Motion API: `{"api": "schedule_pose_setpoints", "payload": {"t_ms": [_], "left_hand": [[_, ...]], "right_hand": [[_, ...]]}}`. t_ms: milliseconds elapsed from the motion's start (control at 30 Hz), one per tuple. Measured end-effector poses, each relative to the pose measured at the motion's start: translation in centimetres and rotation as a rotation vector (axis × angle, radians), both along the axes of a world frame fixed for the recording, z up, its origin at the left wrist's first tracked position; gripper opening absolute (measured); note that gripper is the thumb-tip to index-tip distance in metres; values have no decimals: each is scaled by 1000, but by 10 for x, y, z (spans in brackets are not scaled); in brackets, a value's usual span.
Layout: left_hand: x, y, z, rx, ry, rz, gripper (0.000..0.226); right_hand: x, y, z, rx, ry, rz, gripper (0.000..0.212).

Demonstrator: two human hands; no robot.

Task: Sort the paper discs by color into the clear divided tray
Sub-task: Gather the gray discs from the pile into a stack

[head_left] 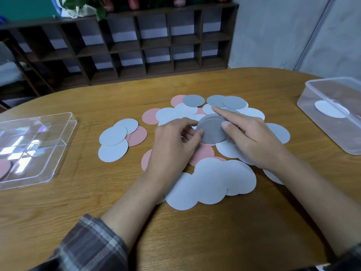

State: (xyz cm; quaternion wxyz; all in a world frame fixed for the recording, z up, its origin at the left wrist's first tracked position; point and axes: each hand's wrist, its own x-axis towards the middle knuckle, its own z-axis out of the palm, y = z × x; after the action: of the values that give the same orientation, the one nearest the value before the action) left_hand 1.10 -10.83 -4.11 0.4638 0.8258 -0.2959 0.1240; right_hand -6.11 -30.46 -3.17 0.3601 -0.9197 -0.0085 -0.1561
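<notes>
Plaid sleeve (88,245) at the near edge, on the left forearm; both forearms reach over the wooden bench (195,222).

Left hand (175,141): fingers curled, thumb and fingertips pinching the left rim of a grey stack (212,131) of discs, tilted up above the pile.

Right hand (252,141): grasping the same stack from the right, thumb pressed on its face, index finger stretched along its far edge.

Loose discs lie overlapping at mid-bench around and under the hands:
- large pale discs (211,180) nearest, below the wrists
- pink discs (201,153) partly covered beneath them
- three dark grey discs (193,100) at the far edge of the pile

A separate small cluster (113,141) of pale discs over a pink one lies to the left, apart from the main pile.

Clear divided tray (48,126) sits at the left edge of the bench, well apart from the pile. One pink disc (4,169) shows in its near compartment.

A clear plastic box (328,133) stands at the right edge, with a white disc (330,109) inside. Dark wooden shelving (136,45) stands behind the bench.
</notes>
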Motion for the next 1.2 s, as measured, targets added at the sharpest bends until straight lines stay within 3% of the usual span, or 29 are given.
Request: {"api": "schedule_pose_setpoints", "payload": {"t_ms": [167,333,667,1033,1200], "left_hand": [[6,3,0,33,-32,-33,15],[25,8,-2,159,-95,-53,31],[60,-5,-7,365,-42,-20,42],[97,-44,5,583,19,-84,57],[98,-47,7,604,47,-33,44]], "right_hand": [[1,4,1,-151,-63,-12,43],[2,-3,-1,-85,-98,-37,28],[9,-17,-6,-35,-100,-240,32],[13,-21,-9,-75,-88,-276,35],[14,-20,-10,-53,-94,-263,34]]}}
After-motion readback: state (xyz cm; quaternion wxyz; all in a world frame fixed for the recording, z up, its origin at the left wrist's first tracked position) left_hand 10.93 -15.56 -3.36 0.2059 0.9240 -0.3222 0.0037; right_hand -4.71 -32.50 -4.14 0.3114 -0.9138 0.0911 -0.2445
